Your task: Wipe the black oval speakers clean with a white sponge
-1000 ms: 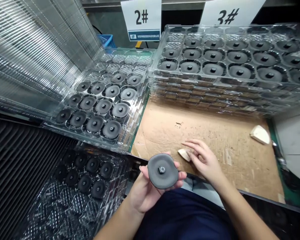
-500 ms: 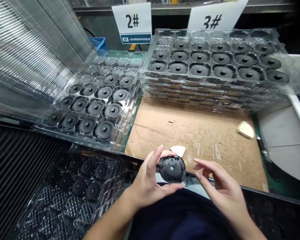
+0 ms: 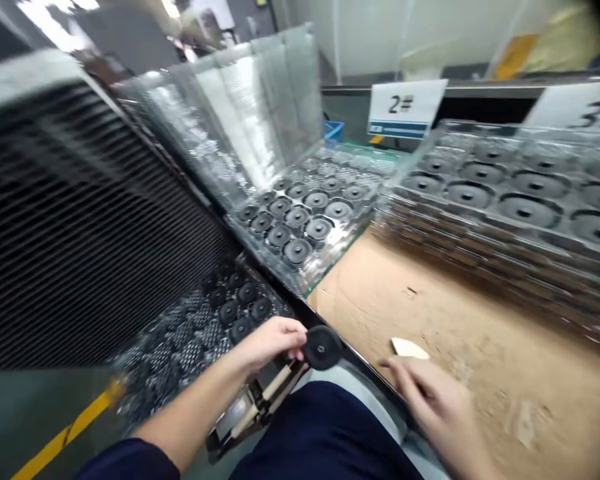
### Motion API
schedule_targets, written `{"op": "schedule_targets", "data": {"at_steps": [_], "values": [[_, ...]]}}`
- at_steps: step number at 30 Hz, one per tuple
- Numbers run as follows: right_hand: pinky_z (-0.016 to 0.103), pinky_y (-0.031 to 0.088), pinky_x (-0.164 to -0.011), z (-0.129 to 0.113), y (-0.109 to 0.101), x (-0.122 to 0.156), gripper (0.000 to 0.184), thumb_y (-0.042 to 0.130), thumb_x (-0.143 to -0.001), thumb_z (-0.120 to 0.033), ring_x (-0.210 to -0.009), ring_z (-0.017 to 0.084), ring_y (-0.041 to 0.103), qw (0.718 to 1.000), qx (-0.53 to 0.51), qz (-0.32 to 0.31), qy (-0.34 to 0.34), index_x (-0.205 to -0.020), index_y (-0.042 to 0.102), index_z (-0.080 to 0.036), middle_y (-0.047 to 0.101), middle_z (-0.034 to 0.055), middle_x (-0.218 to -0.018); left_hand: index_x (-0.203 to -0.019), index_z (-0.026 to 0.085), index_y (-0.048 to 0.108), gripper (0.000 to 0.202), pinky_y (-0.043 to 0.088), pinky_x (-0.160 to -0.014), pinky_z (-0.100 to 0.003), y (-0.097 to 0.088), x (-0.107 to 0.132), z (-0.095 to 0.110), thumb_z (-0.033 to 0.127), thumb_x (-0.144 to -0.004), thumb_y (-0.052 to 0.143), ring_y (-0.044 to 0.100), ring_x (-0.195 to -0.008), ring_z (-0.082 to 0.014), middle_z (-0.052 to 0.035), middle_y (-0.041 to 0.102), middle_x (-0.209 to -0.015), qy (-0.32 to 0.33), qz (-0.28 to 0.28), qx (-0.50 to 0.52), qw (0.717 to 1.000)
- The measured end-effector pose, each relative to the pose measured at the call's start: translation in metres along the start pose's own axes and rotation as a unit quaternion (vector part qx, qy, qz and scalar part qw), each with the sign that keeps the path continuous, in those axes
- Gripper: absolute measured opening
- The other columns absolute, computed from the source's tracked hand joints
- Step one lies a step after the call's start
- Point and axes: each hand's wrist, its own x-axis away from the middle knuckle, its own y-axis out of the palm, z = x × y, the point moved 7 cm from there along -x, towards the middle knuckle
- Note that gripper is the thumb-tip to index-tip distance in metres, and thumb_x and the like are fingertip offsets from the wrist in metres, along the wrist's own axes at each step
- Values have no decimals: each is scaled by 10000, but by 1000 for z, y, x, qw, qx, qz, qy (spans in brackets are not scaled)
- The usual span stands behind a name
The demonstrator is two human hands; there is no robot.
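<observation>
My left hand pinches a round dark grey disc with a small hub, held over the table's front edge beside a low clear tray that holds several similar discs. My right hand rests on the cardboard sheet with its fingers loosely spread, holding nothing, just below a small cream wedge. The view is smeared by motion.
A clear tray with several discs sits behind on the left. A tall stack of filled trays stands at the right. Empty clear trays lean at the back. A black ribbed panel fills the left. Sign "2#" stands behind.
The view has swung left. My left hand carried the disc left and down toward the low tray. My right hand left the disc and dropped to the cardboard.
</observation>
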Motion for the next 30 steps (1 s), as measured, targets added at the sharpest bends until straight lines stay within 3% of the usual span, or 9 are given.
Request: {"op": "schedule_targets", "data": {"at_steps": [2,5,8,16,19,22,24,26,30], "values": [[322,540,-594,40,-13,-7,282,497,-900,-401,-661,230,695,997,55,0,50,-822,712,-236,736,41,-761,-876,127,622,287,525,-635,-307,-56,21,-29,406,-868,553,610,-670,-127,-9,644,-782,-58,79,-66,993],[390,545,-573,104,-33,-23,390,469,-858,-529,-735,309,706,979,133,-8,153,-872,720,-232,744,81,-822,-1024,135,612,279,535,-773,-387,-132,70,-67,358,-862,570,622,-907,-211,-47,637,-1040,-127,216,-157,955],[398,537,-575,144,-37,-32,431,424,-887,-520,-798,330,703,967,129,-18,219,-958,707,-203,741,128,-888,-1114,162,583,304,515,-852,-438,-162,108,-100,340,-870,561,595,-1016,-231,-77,600,-1167,-162,300,-222,913],[489,527,-701,163,-16,-30,440,480,-717,-612,-902,381,673,976,70,7,208,-746,735,-255,751,79,-889,-1172,176,553,331,503,-883,-463,-123,116,-164,327,-877,551,580,-1060,-232,-98,568,-1233,-129,473,-305,817],[485,527,-770,168,-16,-28,493,441,-745,-627,-917,354,678,975,47,13,217,-777,734,-232,751,69,-898,-1183,183,549,337,475,-925,-491,-122,126,-159,325,-877,550,551,-1116,-249,-102,540,-1281,-71,527,-324,783],[440,534,-778,172,-14,-26,512,438,-779,-642,-872,315,692,978,29,22,208,-794,727,-219,750,69,-876,-1195,185,543,348,419,-984,-534,-128,128,-134,328,-878,547,501,-1192,-271,-107,503,-1334,14,541,-337,770],[401,537,-769,172,-12,-26,519,438,-808,-646,-860,286,692,982,22,28,188,-791,719,-210,746,80,-862,-1172,182,568,309,389,-1008,-551,-122,115,-110,306,-894,513,499,-1199,-271,-107,539,-1299,88,510,-341,785],[373,534,-770,170,-8,-26,486,451,-860,-606,-842,237,685,986,21,30,162,-799,698,-192,733,77,-854,-1106,204,635,272,412,-992,-522,-99,87,-83,257,-909,455,558,-1126,-249,-103,633,-1173,176,433,-341,816],[351,531,-775,163,-1,-32,285,516,-935,-408,-806,149,647,991,51,15,121,-909,639,-151,674,33,-898,-1001,287,722,264,516,-822,-379,-11,18,-19,242,-859,504,664,-931,-218,-91,737,-1009,360,195,-309,858]]}}
